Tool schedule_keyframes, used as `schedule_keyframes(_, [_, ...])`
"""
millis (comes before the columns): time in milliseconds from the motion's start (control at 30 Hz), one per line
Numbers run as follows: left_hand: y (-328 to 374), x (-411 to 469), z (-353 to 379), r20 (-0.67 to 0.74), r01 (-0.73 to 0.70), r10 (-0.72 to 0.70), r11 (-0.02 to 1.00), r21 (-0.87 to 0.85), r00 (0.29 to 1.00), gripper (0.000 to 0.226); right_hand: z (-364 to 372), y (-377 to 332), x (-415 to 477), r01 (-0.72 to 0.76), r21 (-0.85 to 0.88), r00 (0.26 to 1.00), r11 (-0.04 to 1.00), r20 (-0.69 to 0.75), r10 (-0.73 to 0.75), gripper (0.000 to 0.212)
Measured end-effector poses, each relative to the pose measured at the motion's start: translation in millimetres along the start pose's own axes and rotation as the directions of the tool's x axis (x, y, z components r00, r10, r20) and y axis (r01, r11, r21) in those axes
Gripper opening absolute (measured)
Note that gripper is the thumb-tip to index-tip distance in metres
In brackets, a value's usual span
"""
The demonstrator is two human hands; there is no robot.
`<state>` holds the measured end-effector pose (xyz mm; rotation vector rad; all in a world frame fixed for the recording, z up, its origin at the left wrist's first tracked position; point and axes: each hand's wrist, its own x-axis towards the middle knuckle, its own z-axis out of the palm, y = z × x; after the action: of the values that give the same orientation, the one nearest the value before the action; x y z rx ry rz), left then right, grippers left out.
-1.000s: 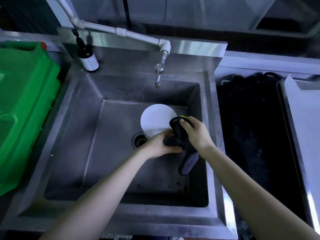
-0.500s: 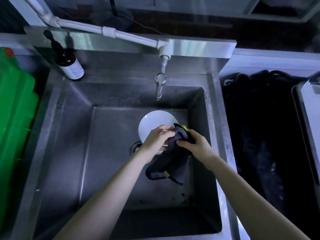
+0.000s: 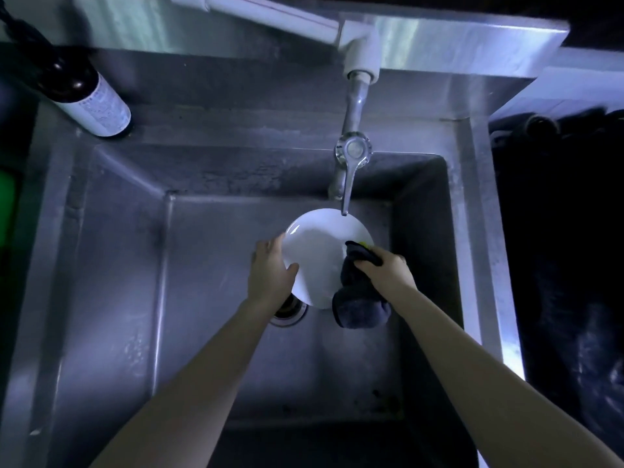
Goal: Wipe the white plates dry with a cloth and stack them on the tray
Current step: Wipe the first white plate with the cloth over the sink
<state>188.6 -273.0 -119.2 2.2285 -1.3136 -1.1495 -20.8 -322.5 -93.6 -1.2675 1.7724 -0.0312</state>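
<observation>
"Why do it over the big sink (image 3: 101, 265)?"

"So the drips fall in, I think; the white plate (image 3: 317, 251) is held up inside it, below the tap (image 3: 351, 170)."

"And the dark cloth (image 3: 358, 298)?"

"It's bunched on the plate's right side to rub it dry; the right hand (image 3: 385, 271) squeezes it; the left hand (image 3: 270, 271) grips the plate's left edge to keep it steady."

"What's in the sink?"

"Just the little drain hole (image 3: 290, 309) that I can see; no tray from here."
</observation>
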Motion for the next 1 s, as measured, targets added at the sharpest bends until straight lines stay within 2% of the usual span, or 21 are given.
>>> schedule_keyframes(200, [-7.6,19.1,9.3,-0.054,0.014,-0.017,0.999,-0.043,0.998,0.052,21.6,6.7,19.2,-0.047,0.0,0.997,0.999,-0.061,0.047,0.034])
schedule_keyframes(367, [-11.4,24.8,12.6,-0.043,0.063,-0.066,0.995,-0.076,0.997,0.044,26.4,11.4,26.1,-0.065,-0.034,0.995,0.997,-0.084,0.062,0.035])
schedule_keyframes(467, [-13.9,28.8,10.6,-0.026,0.099,-0.103,0.99,-0.104,0.994,0.043,28.4,12.1,27.0,-0.084,-0.065,0.992,0.994,-0.098,0.078,0.037])
schedule_keyframes(600, [-20.4,28.4,8.5,-0.018,0.074,-0.077,0.986,-0.148,0.997,0.049,24.8,12.8,26.6,-0.069,0.018,0.996,0.997,-0.064,0.07,0.034])
schedule_keyframes(767, [-27.2,23.3,9.5,-0.046,0.089,-0.101,0.971,-0.221,0.994,0.049,26.7,12.3,21.9,-0.04,0.033,0.997,0.999,-0.057,0.042,0.03])
schedule_keyframes(1000, [-31.8,20.1,4.2,0.026,0.091,-0.087,0.948,-0.305,0.996,0.046,25.4,11.4,16.0,-0.011,0.074,0.997,0.997,-0.079,0.017,0.023])
